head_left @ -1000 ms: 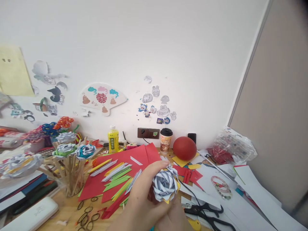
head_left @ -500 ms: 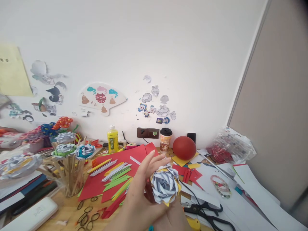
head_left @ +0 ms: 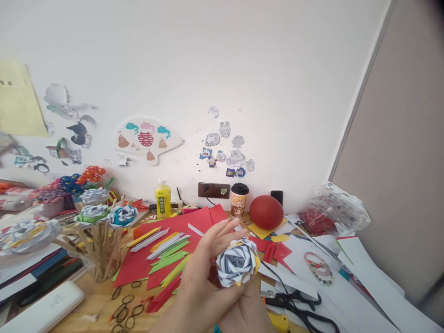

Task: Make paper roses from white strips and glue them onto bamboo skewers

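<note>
1 paper flower (head_left: 237,262) above the table (head_left: 95,296), toward its near edge, just right of the left hand (head_left: 201,280). That hand: spread, fingers extended beyond the flower, thumb beneath. Right hand (head_left: 249,309) below flower; grip hidden, cannot tell.

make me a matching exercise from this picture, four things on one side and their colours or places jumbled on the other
Things:
1. paper rose at the front
2. scissors
3. drink bottle
4. cup

Colours or places:
A. upright, just left of the round red object
B. whitish with yellow edges, by the left hand
C. mostly bright yellow, standing upright
D. black-handled, lying at the lower right

Right pairs: 1-B, 2-D, 3-C, 4-A
</note>
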`<action>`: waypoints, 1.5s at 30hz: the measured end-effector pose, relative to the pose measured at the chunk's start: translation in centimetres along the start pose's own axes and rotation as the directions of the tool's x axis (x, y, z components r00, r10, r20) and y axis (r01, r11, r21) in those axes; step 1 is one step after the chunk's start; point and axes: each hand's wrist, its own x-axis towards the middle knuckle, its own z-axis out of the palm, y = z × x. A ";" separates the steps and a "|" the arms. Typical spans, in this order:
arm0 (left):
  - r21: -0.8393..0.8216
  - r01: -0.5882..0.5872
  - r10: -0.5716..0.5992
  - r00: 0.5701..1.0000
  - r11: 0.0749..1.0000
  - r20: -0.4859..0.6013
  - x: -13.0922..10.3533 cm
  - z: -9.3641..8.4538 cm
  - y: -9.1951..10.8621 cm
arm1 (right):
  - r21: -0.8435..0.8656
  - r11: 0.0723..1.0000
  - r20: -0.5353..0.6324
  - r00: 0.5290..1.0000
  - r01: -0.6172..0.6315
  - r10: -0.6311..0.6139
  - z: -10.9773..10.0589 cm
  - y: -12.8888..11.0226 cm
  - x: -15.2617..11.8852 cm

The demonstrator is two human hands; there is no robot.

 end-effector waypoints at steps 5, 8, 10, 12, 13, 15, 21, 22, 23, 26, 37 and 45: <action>-0.043 -0.085 0.086 0.996 0.995 0.025 -0.1 0.0 0.0 | 0.040 0.999 -0.010 0.999 -0.035 0.035 -0.1 0.9 -0.1; -0.045 -0.038 0.039 0.999 0.998 0.008 0.0 0.1 -0.1 | 0.075 0.996 -0.025 0.998 -0.052 0.054 -0.2 1.0 0.0; -0.044 -0.003 0.003 1.000 0.999 -0.003 0.0 0.2 -0.1 | 0.102 0.993 -0.037 0.997 -0.060 0.064 -0.4 0.9 0.1; -0.026 0.000 0.000 1.000 1.000 -0.003 0.0 0.2 -0.2 | 0.131 0.989 -0.042 0.996 -0.069 0.075 -0.5 0.8 0.0; -0.012 0.000 0.000 1.000 1.000 0.001 0.1 0.2 -0.2 | 0.142 0.987 -0.042 0.996 -0.074 0.081 -0.5 0.8 0.0; 0.019 0.002 -0.003 1.000 1.000 0.013 0.1 0.2 -0.2 | 0.196 0.977 -0.035 0.995 -0.087 0.095 -0.4 0.6 -0.1; 0.286 -0.070 0.079 0.997 0.956 -0.021 0.1 -0.4 -0.3 | 0.337 0.936 -0.098 0.985 -0.100 0.141 0.2 -1.1 0.0; 0.314 -0.079 0.085 0.996 0.946 -0.007 0.2 -0.6 -0.3 | 0.261 0.962 -0.131 0.984 -0.085 0.122 0.0 -1.5 0.2; 0.327 -0.082 0.080 0.997 0.941 0.019 0.3 -0.8 -0.4 | 0.140 0.989 -0.166 0.983 -0.048 0.071 -0.3 -2.0 0.4; 0.342 -0.076 0.035 0.992 0.937 0.125 0.8 -1.4 -0.6 | -0.463 0.863 -0.168 0.936 0.203 -0.310 -1.8 -3.3 0.9; 0.408 -0.034 -0.134 0.917 0.912 0.376 2.0 -2.5 -1.7 | -0.841 -0.244 0.523 0.611 0.483 -0.594 -2.6 -5.5 0.9; 0.324 0.074 -0.191 0.918 0.943 0.347 2.1 -2.1 -1.9 | -0.847 -0.160 0.495 0.640 0.507 -0.588 -2.6 -6.6 0.5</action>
